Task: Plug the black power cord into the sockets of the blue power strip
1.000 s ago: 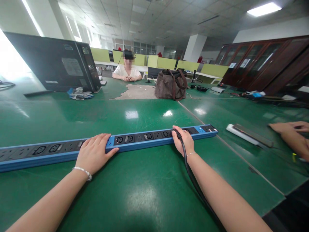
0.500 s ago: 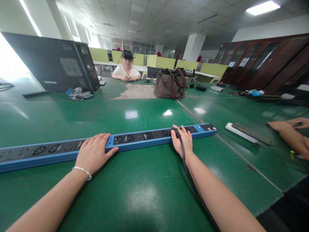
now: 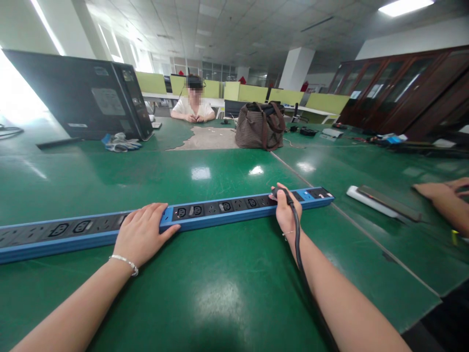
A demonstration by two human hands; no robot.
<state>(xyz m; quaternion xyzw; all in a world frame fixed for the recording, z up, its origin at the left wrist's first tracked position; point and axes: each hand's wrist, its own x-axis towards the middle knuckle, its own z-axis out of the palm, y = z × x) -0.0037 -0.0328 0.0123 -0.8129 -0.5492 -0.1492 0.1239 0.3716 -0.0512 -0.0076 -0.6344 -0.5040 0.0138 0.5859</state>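
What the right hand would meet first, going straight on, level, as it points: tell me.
Likely the brown bag, across the green tabletop; depth beyond the right hand is unclear.

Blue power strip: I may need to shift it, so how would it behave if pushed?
The power strip is probably stiff, its long body lying straight. With flat sides, it seems unlikely to roll. The green tabletop looks glossy, so the strip might slide unless the left hand steadies it.
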